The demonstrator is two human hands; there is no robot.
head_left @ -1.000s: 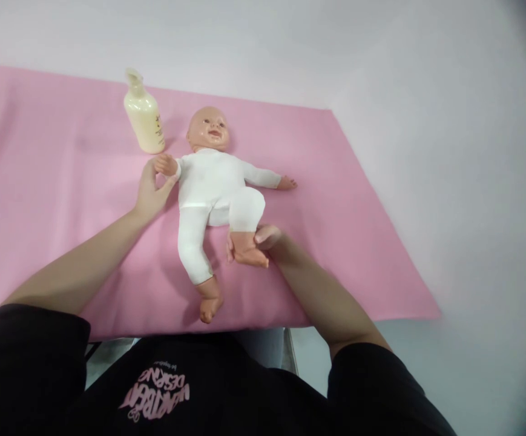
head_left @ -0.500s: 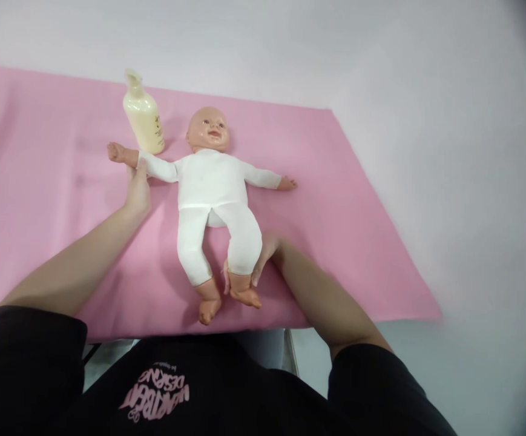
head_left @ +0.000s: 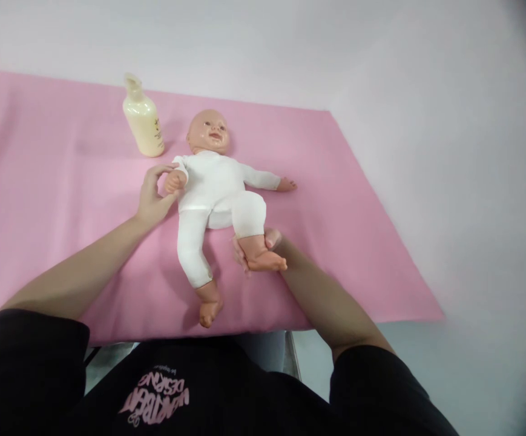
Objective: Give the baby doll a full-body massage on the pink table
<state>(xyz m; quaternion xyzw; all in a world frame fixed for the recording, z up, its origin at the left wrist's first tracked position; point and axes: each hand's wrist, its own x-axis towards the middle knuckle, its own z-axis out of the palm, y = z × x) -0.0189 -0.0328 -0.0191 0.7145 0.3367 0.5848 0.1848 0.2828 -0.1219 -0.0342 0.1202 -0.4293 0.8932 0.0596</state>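
Note:
A baby doll (head_left: 212, 178) with a white cloth body lies on its back, its bald head pointing away from me. My left hand (head_left: 154, 197) curls round the doll's arm on the left side, fingers on top and thumb below, near its small fist (head_left: 175, 181). That arm is bent in towards the chest. From beneath, my right hand (head_left: 272, 238) grips the lower leg on the right side and holds it raised, knee bent. Part of this hand is hidden behind the doll's foot (head_left: 265, 260). The other leg (head_left: 193, 245) and the other arm (head_left: 263, 177) rest stretched out on the pink cover.
A pump bottle (head_left: 144, 124) of pale yellow liquid stands upright left of the doll's head. Pink covering (head_left: 335, 242) spreads over the table, its near edge close to my body and its right edge slanting away. A pale surface lies beyond.
My left hand has moved right, folding the doll's outstretched arm in towards its chest. My right hand has lifted the lower leg up and away from me, bending the knee. The bottle stays put.

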